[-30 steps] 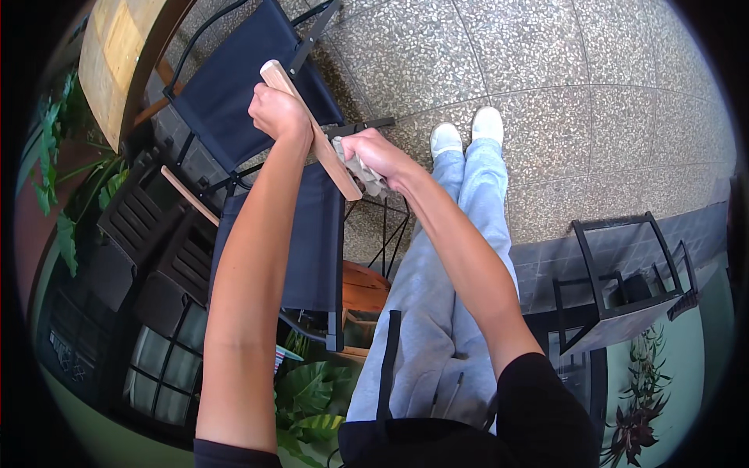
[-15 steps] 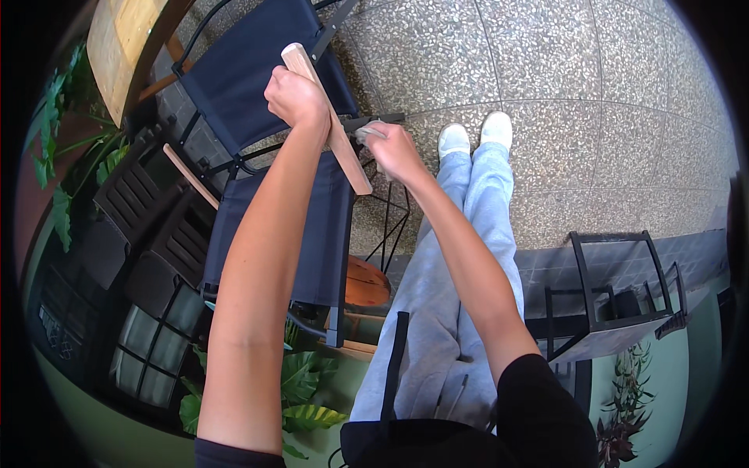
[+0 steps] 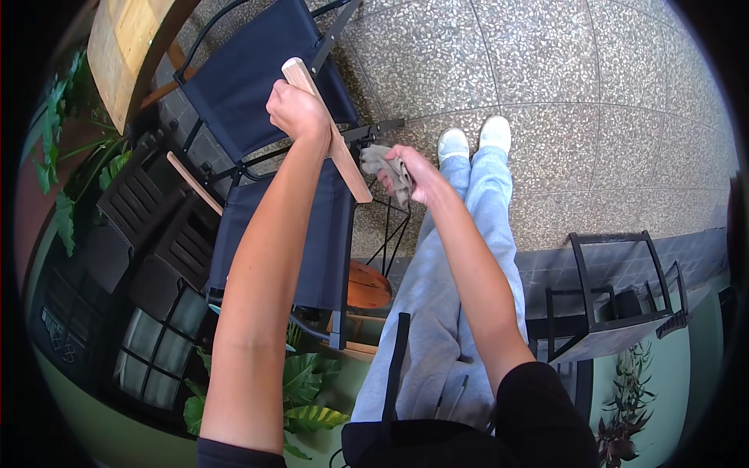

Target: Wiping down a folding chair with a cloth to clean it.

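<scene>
A folding chair with a dark navy fabric back and seat [image 3: 281, 226] stands before me, on a black metal frame. My left hand [image 3: 298, 109] is closed around the upper part of its pale wooden armrest [image 3: 347, 168]. To the right of that armrest, my right hand [image 3: 417, 173] grips a crumpled grey-beige cloth [image 3: 388, 170], its loose folds hanging out of the fingers. The cloth is beside the armrest and close to the dark metal joint [image 3: 374, 131] of the frame. A second wooden armrest [image 3: 195, 184] shows on the chair's far left side.
At the upper left is a wooden tabletop [image 3: 129, 47]. Dark slatted chairs [image 3: 148, 187] stand left of the folding chair, near leafy plants [image 3: 304, 382]. A black metal-framed piece of furniture [image 3: 605, 312] is at the right. Speckled stone tiles [image 3: 546, 62] cover the floor.
My right hand has moved slightly right and down, away from the metal joint, and more of the cloth now shows. My left hand keeps its hold on the armrest.
</scene>
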`<state>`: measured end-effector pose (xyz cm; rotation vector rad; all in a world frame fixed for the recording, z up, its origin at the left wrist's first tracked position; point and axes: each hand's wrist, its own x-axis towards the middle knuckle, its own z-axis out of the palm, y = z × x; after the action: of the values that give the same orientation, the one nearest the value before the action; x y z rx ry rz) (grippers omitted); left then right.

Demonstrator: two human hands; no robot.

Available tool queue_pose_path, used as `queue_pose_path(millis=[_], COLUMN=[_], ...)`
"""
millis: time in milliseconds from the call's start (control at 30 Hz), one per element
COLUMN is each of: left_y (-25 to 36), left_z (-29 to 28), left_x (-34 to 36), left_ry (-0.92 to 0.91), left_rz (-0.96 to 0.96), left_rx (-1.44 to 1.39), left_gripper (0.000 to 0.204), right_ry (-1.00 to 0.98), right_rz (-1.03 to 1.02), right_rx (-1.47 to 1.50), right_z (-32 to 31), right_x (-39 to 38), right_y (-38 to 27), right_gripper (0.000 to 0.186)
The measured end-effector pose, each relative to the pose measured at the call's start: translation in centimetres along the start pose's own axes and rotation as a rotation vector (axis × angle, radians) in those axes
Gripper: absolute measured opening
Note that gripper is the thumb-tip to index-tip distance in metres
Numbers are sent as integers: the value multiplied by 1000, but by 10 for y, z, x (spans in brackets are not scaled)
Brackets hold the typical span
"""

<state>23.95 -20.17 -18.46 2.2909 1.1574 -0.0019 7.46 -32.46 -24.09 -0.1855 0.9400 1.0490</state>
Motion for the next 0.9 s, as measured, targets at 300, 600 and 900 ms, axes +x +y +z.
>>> queue_pose_path(millis=[300,600,900], left_y=[2,-1,2], left_z=[1,-3,8], left_x=[-5,1,-5], left_ry=[-2,6,-15], left_rz=[-3,7,13], left_rx=[16,8,4], left_gripper=[49,48,48], right_ry=[31,-72,111], right_rz=[-52,1,-3], right_rx=[274,-2,-40], right_z=[35,56,41], right_x=[17,-15,7], right_y=[-15,-23,-38], right_gripper=[18,17,19])
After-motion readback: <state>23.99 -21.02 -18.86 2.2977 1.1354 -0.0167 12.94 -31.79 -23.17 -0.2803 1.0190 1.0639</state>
